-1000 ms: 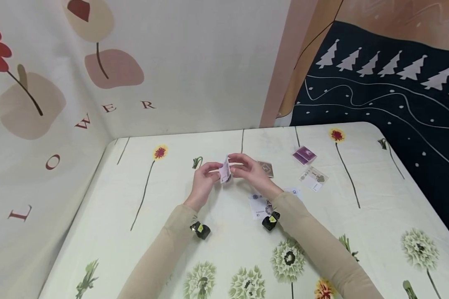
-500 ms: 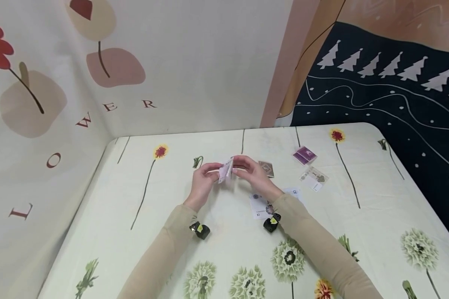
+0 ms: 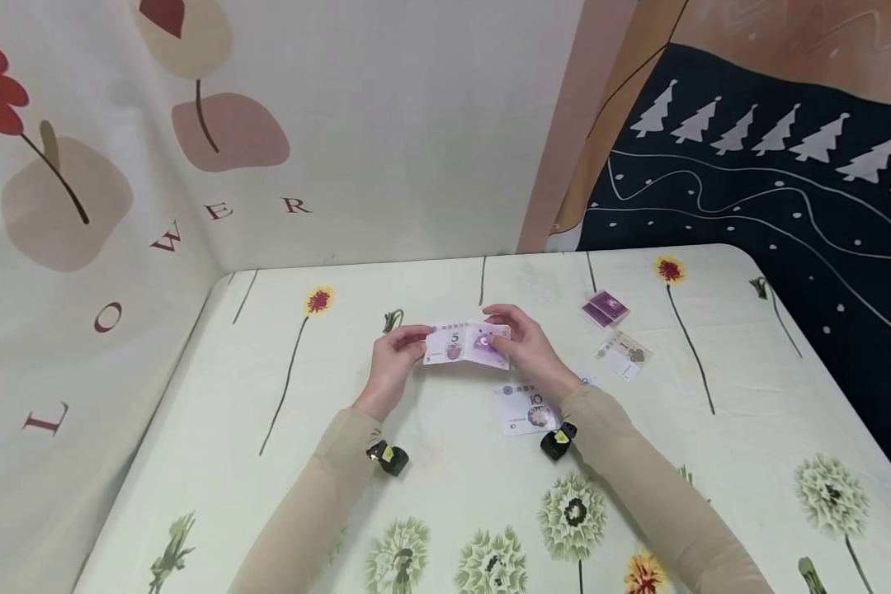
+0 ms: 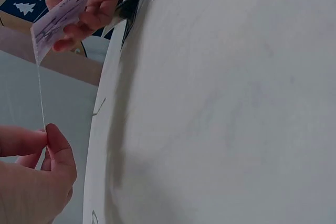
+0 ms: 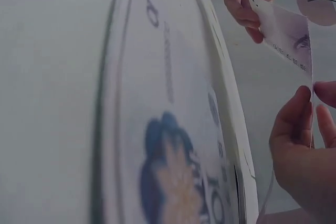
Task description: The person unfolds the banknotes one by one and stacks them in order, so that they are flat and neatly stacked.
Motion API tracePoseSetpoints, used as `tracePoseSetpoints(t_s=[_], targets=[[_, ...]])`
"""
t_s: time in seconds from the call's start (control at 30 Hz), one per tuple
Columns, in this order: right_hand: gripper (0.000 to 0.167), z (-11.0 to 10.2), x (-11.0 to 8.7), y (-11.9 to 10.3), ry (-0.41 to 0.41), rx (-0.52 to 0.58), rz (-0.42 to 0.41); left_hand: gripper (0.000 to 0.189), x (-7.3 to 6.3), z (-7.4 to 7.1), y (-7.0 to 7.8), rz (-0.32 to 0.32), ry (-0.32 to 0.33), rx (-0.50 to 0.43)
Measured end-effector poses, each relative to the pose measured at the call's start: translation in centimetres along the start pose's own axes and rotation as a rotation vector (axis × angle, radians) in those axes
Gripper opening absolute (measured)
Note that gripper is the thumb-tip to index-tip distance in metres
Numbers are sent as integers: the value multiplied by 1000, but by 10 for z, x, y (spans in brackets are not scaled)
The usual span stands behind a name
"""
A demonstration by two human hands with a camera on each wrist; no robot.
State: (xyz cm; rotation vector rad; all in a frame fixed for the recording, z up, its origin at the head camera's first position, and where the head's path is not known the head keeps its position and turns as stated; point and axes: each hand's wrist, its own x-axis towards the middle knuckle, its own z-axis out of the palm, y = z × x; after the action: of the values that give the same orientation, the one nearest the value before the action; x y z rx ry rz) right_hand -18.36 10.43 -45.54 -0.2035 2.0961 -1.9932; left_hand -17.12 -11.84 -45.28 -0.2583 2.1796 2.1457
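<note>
A purple-and-white banknote marked 5 point(image 3: 454, 351) is spread between the two hands above the table, with a fold line down its middle. My left hand point(image 3: 390, 367) pinches its left end between thumb and fingers. At the other end my right hand point(image 3: 532, 353) grips the note, thumb on the printed face. The left wrist view shows the thumb and a fingertip of the left hand point(image 4: 39, 174) meeting at the note's edge. Below the right forearm lies a banknote marked 10 point(image 3: 521, 410), partly covered by the sleeve.
Further right on the flower-printed tablecloth point(image 3: 327, 511) lie a folded purple banknote point(image 3: 605, 308) and a pale, creased banknote point(image 3: 624, 355). A hanging cloth wall point(image 3: 401, 148) rises along the table's far edge. Each wrist carries a small black camera point(image 3: 389, 458).
The 5 note has gone from folded to opened out flat toward me. My right hand has moved right with its end, now hiding the brown folded note that showed beside it.
</note>
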Motion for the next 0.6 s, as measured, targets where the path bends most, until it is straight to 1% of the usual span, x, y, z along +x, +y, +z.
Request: tracePoseSetpoints(t_s=[0.1, 0.2, 0.33, 0.5, 0.6], targets=[[36, -5, -5, -1, 9, -53, 8, 32, 0, 0, 0, 0, 1, 2], [31, -9, -10, -2, 11, -72, 14, 32, 0, 1, 0, -9, 1, 4], [34, -18, -15, 0, 3, -50, 15, 32, 0, 2, -1, -24, 2, 15], [36, -29, -18, 3, 21, -57, -1, 30, -1, 5, -1, -27, 0, 17], [35, -36, -20, 3, 29, -77, 23, 30, -2, 8, -1, -26, -18, 4]])
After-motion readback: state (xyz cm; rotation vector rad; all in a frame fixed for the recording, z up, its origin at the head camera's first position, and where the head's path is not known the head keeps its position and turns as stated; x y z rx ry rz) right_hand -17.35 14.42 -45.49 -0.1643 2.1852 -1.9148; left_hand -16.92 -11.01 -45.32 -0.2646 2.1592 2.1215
